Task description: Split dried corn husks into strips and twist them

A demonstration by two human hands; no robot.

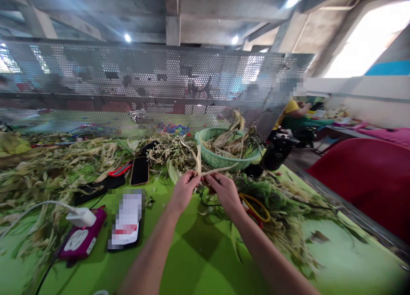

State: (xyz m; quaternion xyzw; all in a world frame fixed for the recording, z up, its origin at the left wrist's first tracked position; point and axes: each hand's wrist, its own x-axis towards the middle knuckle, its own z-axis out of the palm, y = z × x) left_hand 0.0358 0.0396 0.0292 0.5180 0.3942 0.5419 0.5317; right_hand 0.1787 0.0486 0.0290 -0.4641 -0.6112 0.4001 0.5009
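My left hand [185, 188] and my right hand [224, 190] meet above the green table [198, 252], both pinching a pale dried leaf strip [199, 160] that rises between them and curls right. The fingers of both hands are closed on the strip. Yellow-handled scissors [256, 205] lie just right of my right hand. Behind the hands stands a green plastic basket [224, 158] filled with dried husks.
Heaps of dried leaves [64, 166] cover the table's left and back. A black phone [140, 170], a blurred phone [126, 220] and a purple power strip with white plug [81, 235] lie at left. A perforated metal screen [153, 85] backs the table. A seated person [294, 115] is at right.
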